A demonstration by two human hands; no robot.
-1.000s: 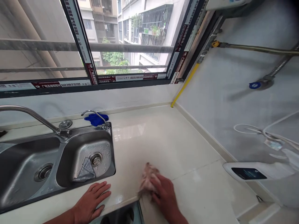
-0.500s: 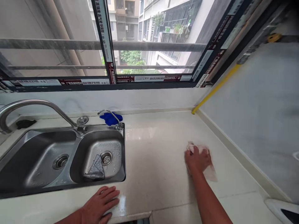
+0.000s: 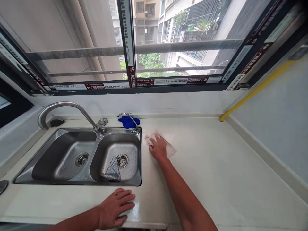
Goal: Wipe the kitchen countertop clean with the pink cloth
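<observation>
My right hand (image 3: 158, 147) presses a thin, pale pink cloth (image 3: 170, 149) against the white countertop (image 3: 204, 166), just right of the double sink. Its fingers are bent over the cloth, and part of the cloth spreads out to the right of the hand. My left hand (image 3: 117, 207) lies flat on the counter near the front edge, below the right basin, with its fingers spread and nothing in it.
A steel double sink (image 3: 141, 160) takes up the left side, with a grey cloth (image 3: 112, 170) in its right basin. A tall faucet (image 3: 64, 104), a small faucet (image 3: 125, 114) and a blue cloth (image 3: 128, 122) stand behind. A yellow pipe (image 3: 255, 93) runs along the right wall.
My right hand has swept the pink cloth leftward across the counter, from the right side to beside the sink. My left hand stays on the counter. The view has turned left.
</observation>
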